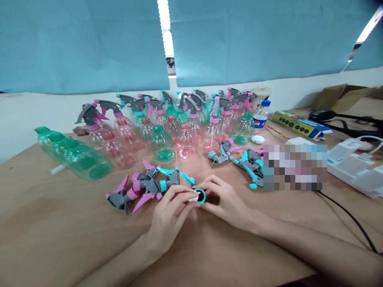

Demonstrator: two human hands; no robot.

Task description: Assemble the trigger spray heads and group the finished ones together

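Note:
My right hand (229, 202) is closed around a grey and teal trigger spray head (188, 179), its round teal collar facing me. Fingers of my left hand (171, 211) pinch a small white disc-like piece (194, 196) at the left rim of that collar; whether it sits inside the opening I cannot tell. Just left of my hands lies a pile of loose spray heads (146, 185) in grey, pink and teal. More loose spray heads (248, 165) lie beyond my right hand. Behind stand uncapped bottles, among them a green one (163, 145) and a pink one (186, 141).
Bottles with spray heads fitted (214, 127) crowd the back of the wooden table (54, 227). Green bottles (77, 157) are at the left. To the right are a white power strip (359, 167), a black cable (347, 209), a printed box (299, 123) and a cardboard box (338, 97).

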